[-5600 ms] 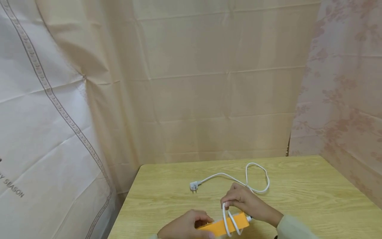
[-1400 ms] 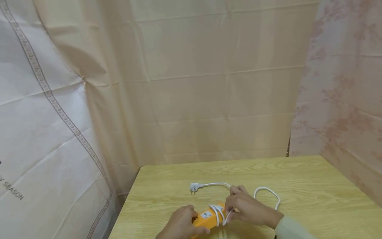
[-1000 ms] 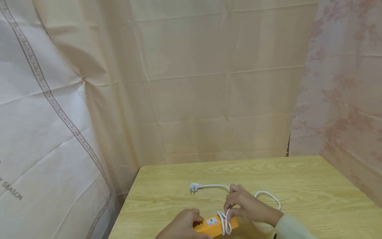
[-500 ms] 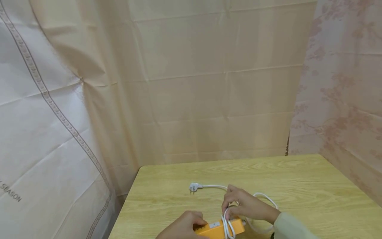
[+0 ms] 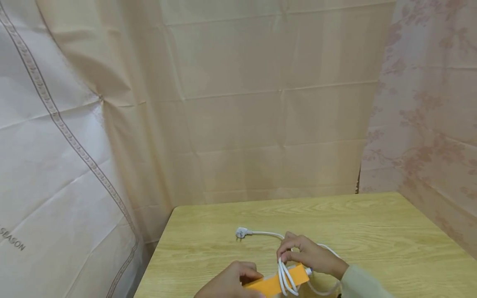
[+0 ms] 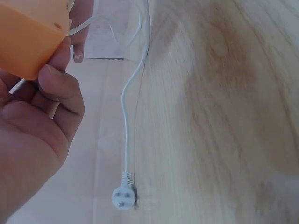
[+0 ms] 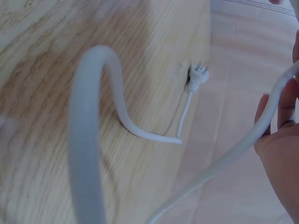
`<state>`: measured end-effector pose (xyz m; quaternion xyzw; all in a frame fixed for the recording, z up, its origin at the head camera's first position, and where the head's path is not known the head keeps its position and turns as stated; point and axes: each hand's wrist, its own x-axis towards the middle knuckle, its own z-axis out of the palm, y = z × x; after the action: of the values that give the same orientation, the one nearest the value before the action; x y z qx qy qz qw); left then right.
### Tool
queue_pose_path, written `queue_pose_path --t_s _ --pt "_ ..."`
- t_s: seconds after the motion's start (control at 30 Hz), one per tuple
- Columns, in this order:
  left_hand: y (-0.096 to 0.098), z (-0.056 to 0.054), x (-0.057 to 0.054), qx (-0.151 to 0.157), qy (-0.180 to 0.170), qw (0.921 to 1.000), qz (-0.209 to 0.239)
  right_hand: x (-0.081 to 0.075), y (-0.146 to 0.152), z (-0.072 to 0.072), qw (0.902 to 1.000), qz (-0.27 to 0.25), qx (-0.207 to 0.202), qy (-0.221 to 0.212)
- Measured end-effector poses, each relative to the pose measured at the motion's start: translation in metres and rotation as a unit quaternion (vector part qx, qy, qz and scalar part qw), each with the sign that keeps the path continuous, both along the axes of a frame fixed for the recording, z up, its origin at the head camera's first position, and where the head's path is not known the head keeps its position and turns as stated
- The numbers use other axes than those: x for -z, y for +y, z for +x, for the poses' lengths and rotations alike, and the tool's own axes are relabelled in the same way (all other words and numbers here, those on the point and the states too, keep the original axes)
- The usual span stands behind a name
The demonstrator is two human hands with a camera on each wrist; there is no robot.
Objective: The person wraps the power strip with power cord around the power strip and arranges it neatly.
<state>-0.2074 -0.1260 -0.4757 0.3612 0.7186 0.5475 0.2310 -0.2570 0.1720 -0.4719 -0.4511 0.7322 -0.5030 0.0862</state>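
An orange power strip (image 5: pixel 271 285) is tilted low in the head view, with several turns of its white cord (image 5: pixel 284 278) wound round its right part. My left hand (image 5: pixel 232 282) grips the strip's left end, thumb in front and fingers behind; the left wrist view shows those fingers (image 6: pixel 63 88) curled at the orange end. Over the wound part, my right hand (image 5: pixel 307 253) pinches the cord between thumb and fingertips. Loose cord loops out behind the right wrist. It ends in a white three-pin plug (image 5: pixel 241 233), lying left of the right hand, also in the right wrist view.
A wood-grain table (image 5: pixel 208 231) lies under the hands, its far edge close to a beige curtain (image 5: pixel 261 124). Pale cloth (image 5: pixel 74 198) hangs on the left and a floral cloth (image 5: pixel 428 136) on the right. Loose cord (image 7: pixel 219 161) arcs close past the right hand.
The strip has rolled so its sockets face away and its plain orange side shows. Another cord turn lies round it than before, and the loose loop at right has shrunk. The plug has barely moved.
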Motion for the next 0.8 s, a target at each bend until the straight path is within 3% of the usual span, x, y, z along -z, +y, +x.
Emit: queue_pose_path --t_s 0.13,0.3,0.57,0.67,0.8 --pt "0.001 0.002 0.000 0.006 -0.020 0.9996 0.018 0.002 -0.001 0.001 0.9998 -0.016 -0.006 -0.006" --pt "0.005 0.003 0.000 0.024 -0.017 0.9993 0.021 0.006 0.001 0.002 0.9994 -0.020 -0.018 -0.020" --pt "0.009 0.004 0.000 0.003 -0.046 0.9985 0.028 0.013 -0.002 0.003 0.9979 -0.055 -0.032 -0.017" --pt "0.009 0.004 0.002 -0.003 -0.056 0.9970 0.053 0.016 -0.007 0.005 0.9970 -0.072 -0.028 0.002" --pt "0.011 0.002 0.004 -0.004 -0.043 0.9954 0.086 0.019 -0.016 0.009 0.9923 -0.086 0.006 0.089"
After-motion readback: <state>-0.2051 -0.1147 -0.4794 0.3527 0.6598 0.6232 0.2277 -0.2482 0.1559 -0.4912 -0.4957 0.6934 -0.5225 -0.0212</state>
